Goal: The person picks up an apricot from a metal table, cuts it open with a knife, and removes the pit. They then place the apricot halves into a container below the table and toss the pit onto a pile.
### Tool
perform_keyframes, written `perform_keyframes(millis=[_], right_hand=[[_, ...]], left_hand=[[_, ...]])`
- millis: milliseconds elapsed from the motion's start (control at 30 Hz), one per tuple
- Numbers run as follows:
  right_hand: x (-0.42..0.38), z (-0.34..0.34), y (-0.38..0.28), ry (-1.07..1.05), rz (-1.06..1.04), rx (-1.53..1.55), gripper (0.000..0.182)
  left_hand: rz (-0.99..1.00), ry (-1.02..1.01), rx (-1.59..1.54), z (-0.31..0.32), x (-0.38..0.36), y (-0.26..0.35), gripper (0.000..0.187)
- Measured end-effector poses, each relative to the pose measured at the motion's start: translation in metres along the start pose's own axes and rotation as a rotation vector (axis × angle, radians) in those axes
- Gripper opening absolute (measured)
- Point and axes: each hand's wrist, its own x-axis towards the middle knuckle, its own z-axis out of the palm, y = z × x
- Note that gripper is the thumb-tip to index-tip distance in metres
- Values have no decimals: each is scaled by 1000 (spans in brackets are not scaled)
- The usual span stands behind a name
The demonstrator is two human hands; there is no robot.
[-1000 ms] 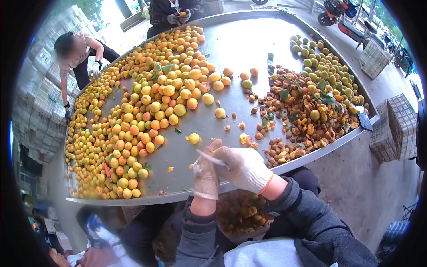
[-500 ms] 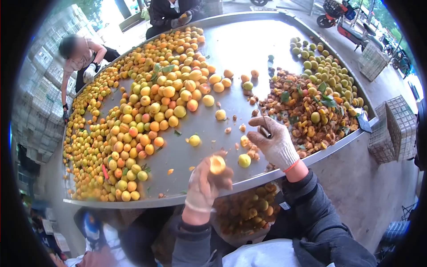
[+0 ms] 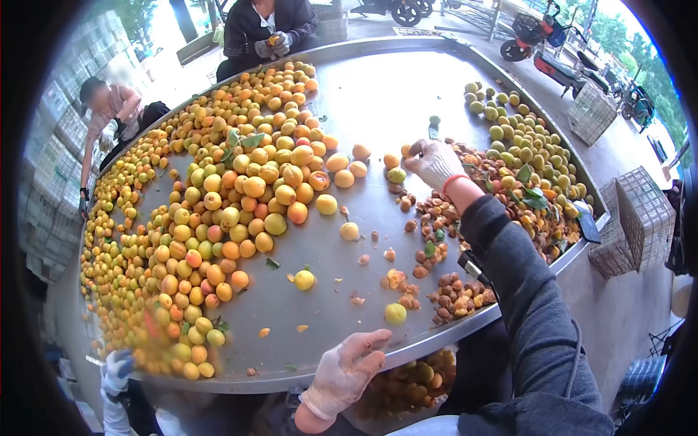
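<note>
My left hand (image 3: 345, 372), in a white glove, is held palm up with its fingers apart and nothing in it. It is at the table's front edge, beside a container of apricots (image 3: 411, 385) below the edge. My right hand (image 3: 438, 166), also gloved, reaches across the metal table with curled fingers around an orange apricot (image 3: 406, 150). Whether the small metal tool is still inside that hand is hidden. Near its fingertips lie another apricot (image 3: 391, 161) and a greenish apricot (image 3: 396, 175). Brown pits (image 3: 451, 296) are heaped under my right forearm.
A large apricot pile (image 3: 233, 196) covers the table's left side. Greener fruit (image 3: 534, 142) and pit scraps lie at the right, near a dark flat object (image 3: 587, 227). Two people are at the far and left edges; another gloved hand (image 3: 116, 370) is lower left. Crates (image 3: 640, 218) stand right.
The apricot in my left hand is gone; that hand has lowered and opened. My right hand has moved forward to the loose apricots. The camera view has shifted.
</note>
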Motion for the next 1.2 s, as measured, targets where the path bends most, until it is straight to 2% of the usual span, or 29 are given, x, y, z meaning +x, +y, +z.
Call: perform_keyframes(millis=[100, 133, 167, 233, 267, 333, 367, 400, 433, 467, 500, 533, 600, 633, 700, 733, 767, 833, 867, 900, 967, 1067, 1133, 1200], right_hand=[[38, 28, -2, 28, -47, -108, 41], [40, 35, -5, -39, -54, -115, 45], [48, 52, -5, -94, -47, -252, 44], [52, 74, -10, -155, 98, -41, 41], [52, 73, -5, -159, 88, -39, 41], [12, 30, -45, -262, -201, -261, 43], [18, 45, -29, -381, -126, 119, 47], [-5, 31, -47, -439, -109, 338, 50], [-34, 13, -68, -524, -40, 468, 48], [-53, 12, -71, -518, -232, 488, 44], [-77, 6, -83, -588, -140, 584, 43], [-95, 13, -78, -490, -409, 527, 45], [-139, -2, -93, -558, -468, 571, 45], [-155, -4, -95, -582, -512, 557, 44], [-183, -9, -101, -623, -500, 447, 43], [-190, -4, -95, -542, -604, 387, 45], [-197, -5, -93, -535, -602, 381, 45], [-210, -7, -90, -238, -654, 328, 42], [-218, -7, -88, -158, -544, 434, 32], [-228, -8, -86, -154, -549, 433, 32], [-247, -9, -84, -414, -245, 541, 22], [-267, 3, -91, -449, -307, 594, 19], [-268, 6, -94, -462, -295, 629, 18], [-265, 7, -92, -454, -342, 595, 19]], left_hand=[[48, 42, 34, -1, 3, 0, 30], [42, 50, 36, -2, 4, -2, 30], [47, 45, 38, -2, 5, -5, 31], [55, 51, 38, -1, 5, 0, 32], [34, 66, 44, -1, 5, 6, 31], [12, 90, 44, -1, 4, 5, 31], [44, 126, -127, -3, 7, -4, 31], [79, 164, -299, -4, 9, -12, 32], [83, 180, -304, -4, 9, -12, 32], [108, 222, -391, -5, 12, -8, 37], [132, 264, -474, -6, 14, -4, 42], [130, 281, -472, -7, 16, -3, 42], [115, 205, -763, -5, 21, -6, 51], [113, 212, -764, -3, 22, -6, 51], [284, 181, -773, 3, 24, -8, 49], [284, 177, -749, 2, 24, -14, 45], [287, 169, -750, 3, 24, -17, 45], [330, 148, -797, 3, 24, -18, 45], [336, 143, -795, 2, 22, -15, 45], [363, 146, -842, 0, 19, -13, 47], [390, 151, -884, -4, 15, -10, 49], [401, 105, -861, -7, 11, -10, 51], [479, 180, -672, -4, 5, -5, 54], [467, 197, -672, -2, 5, -4, 55]])
